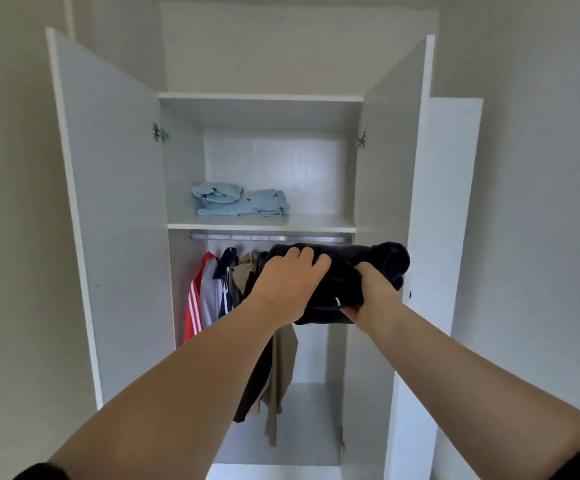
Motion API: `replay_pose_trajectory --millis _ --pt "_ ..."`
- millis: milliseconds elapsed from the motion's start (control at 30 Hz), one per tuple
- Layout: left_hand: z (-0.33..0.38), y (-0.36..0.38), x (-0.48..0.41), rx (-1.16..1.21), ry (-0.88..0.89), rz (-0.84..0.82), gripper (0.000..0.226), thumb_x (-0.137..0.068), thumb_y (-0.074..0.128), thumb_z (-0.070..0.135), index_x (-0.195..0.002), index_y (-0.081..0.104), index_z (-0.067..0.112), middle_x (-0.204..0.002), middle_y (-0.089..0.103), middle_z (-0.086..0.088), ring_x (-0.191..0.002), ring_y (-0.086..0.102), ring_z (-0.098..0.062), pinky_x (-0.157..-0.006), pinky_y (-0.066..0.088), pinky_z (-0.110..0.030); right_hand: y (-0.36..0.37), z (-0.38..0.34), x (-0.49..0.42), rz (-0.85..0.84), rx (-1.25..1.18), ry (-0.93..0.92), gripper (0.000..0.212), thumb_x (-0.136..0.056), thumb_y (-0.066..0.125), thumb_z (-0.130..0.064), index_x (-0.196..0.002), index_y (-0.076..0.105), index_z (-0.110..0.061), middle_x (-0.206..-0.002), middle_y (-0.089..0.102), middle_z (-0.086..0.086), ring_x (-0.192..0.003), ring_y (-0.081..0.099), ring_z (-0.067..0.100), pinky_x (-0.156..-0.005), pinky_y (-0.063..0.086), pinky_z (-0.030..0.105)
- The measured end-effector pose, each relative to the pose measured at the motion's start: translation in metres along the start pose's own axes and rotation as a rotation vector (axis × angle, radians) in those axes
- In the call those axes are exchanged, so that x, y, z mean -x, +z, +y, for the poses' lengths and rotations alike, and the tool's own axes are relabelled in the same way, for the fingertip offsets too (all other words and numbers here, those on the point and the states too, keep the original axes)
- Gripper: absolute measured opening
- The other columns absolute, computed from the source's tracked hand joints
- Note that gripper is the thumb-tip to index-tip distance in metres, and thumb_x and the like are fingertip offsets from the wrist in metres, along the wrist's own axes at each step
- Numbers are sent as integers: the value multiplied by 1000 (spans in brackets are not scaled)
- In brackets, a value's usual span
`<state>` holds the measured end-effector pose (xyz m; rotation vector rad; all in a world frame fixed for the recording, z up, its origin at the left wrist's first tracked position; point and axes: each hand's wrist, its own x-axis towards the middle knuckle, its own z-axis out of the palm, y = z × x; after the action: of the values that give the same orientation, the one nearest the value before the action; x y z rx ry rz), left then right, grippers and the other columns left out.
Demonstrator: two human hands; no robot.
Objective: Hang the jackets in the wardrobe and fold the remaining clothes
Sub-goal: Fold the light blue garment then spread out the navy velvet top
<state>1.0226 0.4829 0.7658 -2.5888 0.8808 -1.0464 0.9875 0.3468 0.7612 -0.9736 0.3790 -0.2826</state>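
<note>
Both my bare forearms reach forward and up, and between them I carry a folded dark navy fabric bundle, held in the air in front of the open wardrobe, level with the hanging rail. My left hand lies over the bundle's near left side, fingers curled down onto the top of the cloth and gripping it. My right hand clasps the bundle's lower right edge, thumb on top and fingers tucked beneath, so the cloth is pinched between them; a small white tag shows just beside that thumb. Behind the bundle, the silver metal rail runs under the white wardrobe shelf. Hanging from it at the left are a red jacket with white stripes, a navy and white jacket, and a tan garment that hangs lower behind my left arm. On the shelf above rests a folded pale blue garment, towards the left. Both white wardrobe doors stand wide open.
</note>
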Motion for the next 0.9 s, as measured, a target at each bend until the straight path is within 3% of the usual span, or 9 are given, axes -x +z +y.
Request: replay_pose_trajectory --millis 167,367,567,700,900 --pt "-52 54 -51 -46 -56 1 64 -68 71 13 -121 34 17 -103 49 -6 -88 50 -23 -55 31 -32 54 5 -91 -69 -7 -45 35 -81 63 -18 -114 57 -11 -101 69 11 -86 68 26 -72 59 41" --pt "-120 132 -152 -50 -144 25 64 -70 70 14 -123 34 17 -102 51 -5 -82 51 -23 -49 26 -31 132 -18 -240 -167 46 -102 14 -81 64 -18 -92 57 -15 -92 67 8 -81 66 23 -53 55 30" --pt "-208 207 -218 -144 -213 43 67 -71 68 12 -128 32 16 -100 50 -5 -73 44 -20 -47 25 -32 228 -16 -365 -270 64 -121 38 -81 66 -11 -117 56 -7 -106 66 13 -94 64 29 -59 54 32" --pt "-266 256 -252 -198 -260 34 67 -73 66 10 -131 31 15 -102 48 -6 -72 36 -19 -47 28 -33 291 -2 -433 -350 52 -107 43 -83 65 -8 -124 52 -4 -113 64 16 -99 63 32 -68 57 38" --pt "-349 329 -306 -250 -282 9 57 -80 63 18 -128 33 16 -102 48 -6 -72 39 -20 -49 26 -32 382 21 -545 -442 82 -109 40 -87 62 -9 -126 54 -7 -117 64 14 -103 63 31 -63 55 35"
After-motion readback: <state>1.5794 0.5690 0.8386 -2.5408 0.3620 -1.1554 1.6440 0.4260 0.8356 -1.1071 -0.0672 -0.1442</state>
